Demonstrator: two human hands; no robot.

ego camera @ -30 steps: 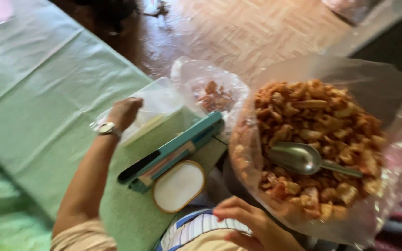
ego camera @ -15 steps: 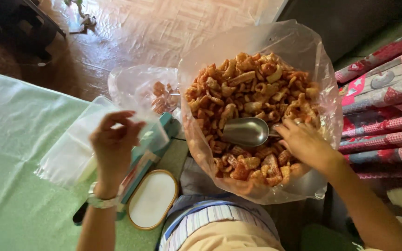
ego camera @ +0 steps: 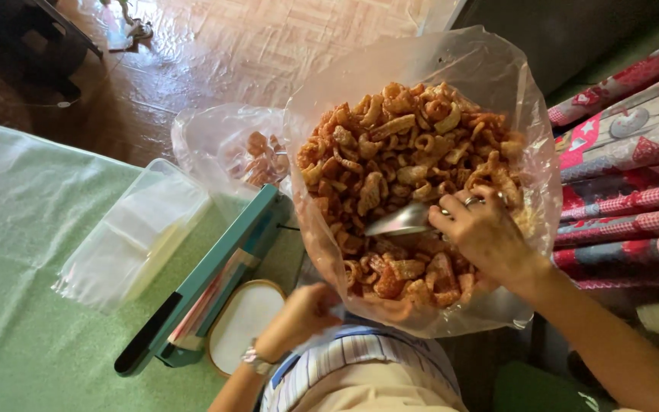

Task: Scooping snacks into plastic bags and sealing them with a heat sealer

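Observation:
A large clear plastic bag stands open in front of me, heaped with orange fried snacks. My right hand is inside it, closed around the handle of a metal scoop whose bowl is pushed into the snacks. My left hand is down by my lap, just under the big bag's near edge. Its fingers are curled and seem to pinch a thin small clear bag, which barely shows.
On the green tablecloth lie a teal heat sealer, a stack of empty clear bags and an oval white lid with a gold rim. A smaller bag of snacks sits behind the sealer. A patchwork quilt lies to the right.
My left hand left the stack of clear bags and dropped to my lap below the big bag. My right hand reached in and closed on the scoop, tipping it into the snacks.

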